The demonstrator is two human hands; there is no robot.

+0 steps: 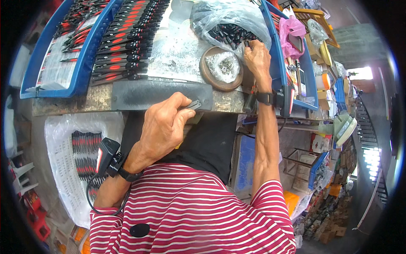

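The step in hand looks like taking a part from the bag: the right hand (258,59) reaches to the mouth of a clear, crumpled plastic bag (203,19) filled with small black pieces (230,34), its thumb and forefinger drawn narrow around what seems to be one of them, while the left hand (164,120) pinches a slim grey metal part (194,104) over the dark flat plate (148,95) at the bench's front edge. Bringing a piece out would call for a grip on just one, with the loose plastic kept off the fingers. Just beside the bag, a round brown bowl (229,86) holds small silvery metal pieces (224,67) in a clear liner. The blue plastic tray (86,67) at left contains slender black-and-red tools (80,40) over paper; similar ones lie rowed beside it. Below the bench, a white plastic-lined basket (63,169) holds more black-and-red items (86,152), too small to make out fully
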